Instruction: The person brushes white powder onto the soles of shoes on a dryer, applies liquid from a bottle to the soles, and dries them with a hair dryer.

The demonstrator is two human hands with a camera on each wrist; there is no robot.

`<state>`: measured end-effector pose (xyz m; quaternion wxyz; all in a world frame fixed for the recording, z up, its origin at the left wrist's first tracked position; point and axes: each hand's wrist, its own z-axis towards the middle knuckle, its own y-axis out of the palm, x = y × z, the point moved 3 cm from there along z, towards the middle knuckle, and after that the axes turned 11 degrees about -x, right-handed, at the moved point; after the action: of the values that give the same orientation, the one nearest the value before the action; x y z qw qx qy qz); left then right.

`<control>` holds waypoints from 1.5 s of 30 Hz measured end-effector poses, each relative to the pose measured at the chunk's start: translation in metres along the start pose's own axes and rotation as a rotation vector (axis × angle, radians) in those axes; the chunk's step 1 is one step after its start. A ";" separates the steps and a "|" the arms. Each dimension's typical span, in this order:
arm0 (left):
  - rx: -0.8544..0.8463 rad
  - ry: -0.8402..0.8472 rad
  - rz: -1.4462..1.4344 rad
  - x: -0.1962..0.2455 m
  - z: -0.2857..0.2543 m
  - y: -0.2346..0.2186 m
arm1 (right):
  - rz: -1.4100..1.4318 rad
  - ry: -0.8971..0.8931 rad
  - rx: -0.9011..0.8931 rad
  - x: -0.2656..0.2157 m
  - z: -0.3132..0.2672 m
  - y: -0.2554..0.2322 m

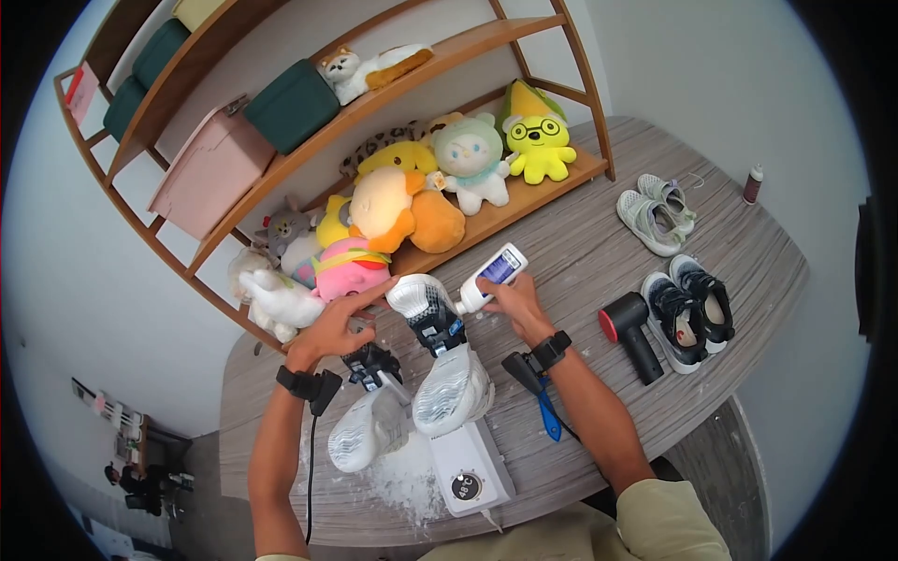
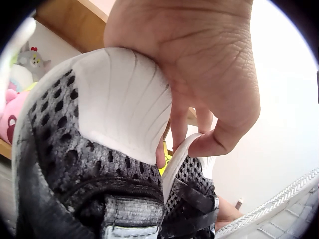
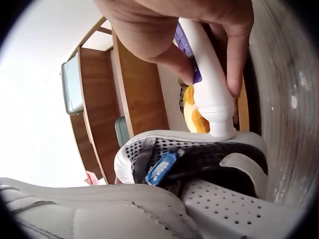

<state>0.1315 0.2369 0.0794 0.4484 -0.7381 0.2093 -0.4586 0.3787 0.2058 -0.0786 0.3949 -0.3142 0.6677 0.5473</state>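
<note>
My right hand (image 1: 516, 307) grips a white squeeze bottle (image 1: 479, 283) with a purple-blue label, tilted tip-down. In the right wrist view the bottle tip (image 3: 221, 130) is right at the pale sole edge of a black mesh shoe (image 3: 199, 154) with a blue strap tab. That shoe (image 1: 438, 327) stands toe up. My left hand (image 1: 332, 329) reaches across a second black mesh shoe (image 1: 371, 363). Its fingertips pinch the toe rim of the first shoe (image 2: 188, 162), seen in the left wrist view. Two white shoes (image 1: 454, 391) sit nearer my body.
A white shoe dryer (image 1: 472, 477) with a lit dial stands beneath the shoes, beside white powder (image 1: 398, 481). A blue-handled brush (image 1: 549, 416), black hair dryer (image 1: 633, 337), more shoes (image 1: 687, 313) and a small bottle (image 1: 753, 184) lie right. A shelf (image 1: 510, 210) holds plush toys.
</note>
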 end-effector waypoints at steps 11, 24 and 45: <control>0.022 -0.009 -0.057 -0.007 0.001 0.001 | 0.006 -0.078 -0.019 -0.018 -0.002 0.010; 0.037 -0.022 -0.112 -0.011 0.002 0.001 | -0.091 0.107 -0.020 0.017 0.018 -0.011; 0.024 -0.066 -0.158 -0.018 0.001 0.002 | -0.347 0.044 0.030 0.019 0.024 -0.010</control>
<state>0.1240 0.2495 0.0687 0.4264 -0.7617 0.1300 -0.4702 0.3819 0.2278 -0.1024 0.4736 -0.4308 0.6199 0.4538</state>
